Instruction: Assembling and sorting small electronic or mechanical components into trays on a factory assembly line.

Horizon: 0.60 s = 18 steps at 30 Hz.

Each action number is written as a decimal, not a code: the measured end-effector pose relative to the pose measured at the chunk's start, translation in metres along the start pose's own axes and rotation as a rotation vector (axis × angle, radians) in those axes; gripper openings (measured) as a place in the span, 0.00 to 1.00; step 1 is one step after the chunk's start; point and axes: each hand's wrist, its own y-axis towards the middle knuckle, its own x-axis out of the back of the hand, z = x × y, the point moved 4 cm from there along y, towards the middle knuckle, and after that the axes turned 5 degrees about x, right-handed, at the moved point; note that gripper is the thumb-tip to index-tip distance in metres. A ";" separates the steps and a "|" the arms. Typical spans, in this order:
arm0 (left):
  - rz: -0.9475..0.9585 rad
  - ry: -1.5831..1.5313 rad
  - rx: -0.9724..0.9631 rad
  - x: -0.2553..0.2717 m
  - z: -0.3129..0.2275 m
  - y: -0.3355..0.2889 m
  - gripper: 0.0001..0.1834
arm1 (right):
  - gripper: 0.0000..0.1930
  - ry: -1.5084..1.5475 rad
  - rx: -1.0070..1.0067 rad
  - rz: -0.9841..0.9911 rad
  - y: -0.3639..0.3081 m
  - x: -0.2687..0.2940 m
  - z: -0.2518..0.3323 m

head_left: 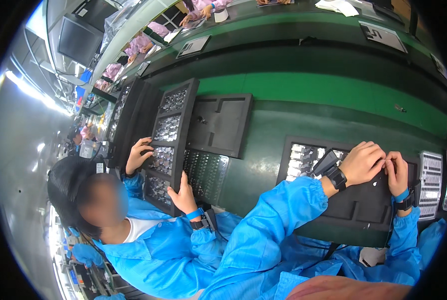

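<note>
The workbench (263, 145) is long, dk. green, w/ a brighter green strip (303, 85) along its far part. Behind it runs a black band (263, 57), then another dk. green worktop (278, 22). Upper L: a dark monitor (78, 41) near a pale metal rail (114, 55). Bright tube lamp (33, 95) shines beside a big grey surface (21, 165), wall or ceiling, I cannot tell.

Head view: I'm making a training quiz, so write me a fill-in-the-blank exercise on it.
1. The left hand and right hand are over a ____ tray.
2. Both hands' sleeves are ____.
3. The neighbour holds a parts tray in ____ hands.
4. The pale tray lies on the right hand's ____ side.

Missing words: black; blue; two; right
</note>
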 end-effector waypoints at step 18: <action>-0.053 -0.005 0.008 0.002 -0.002 0.001 0.06 | 0.03 -0.011 0.011 -0.006 0.003 0.001 0.003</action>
